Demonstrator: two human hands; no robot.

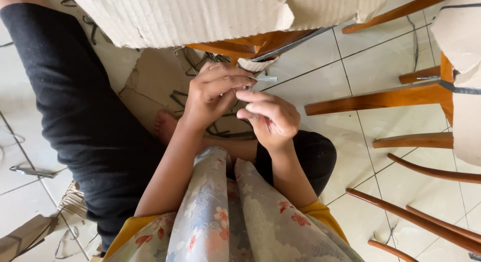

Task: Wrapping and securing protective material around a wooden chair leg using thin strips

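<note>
Sitting on the floor here, black trouser leg (85, 116) off to the left. My left hand (213, 94) has its fingertips pinched on a thin pale strip (264, 78), which pokes out just under the torn cardboard sheet (200, 16). It looks light and bendy, probably a bit slick, so I'd grip it close to the end. My right hand (270, 116) is loosely curled, thumb against fingers, touching the left. Wooden chair legs (381, 99) on the right.
</note>
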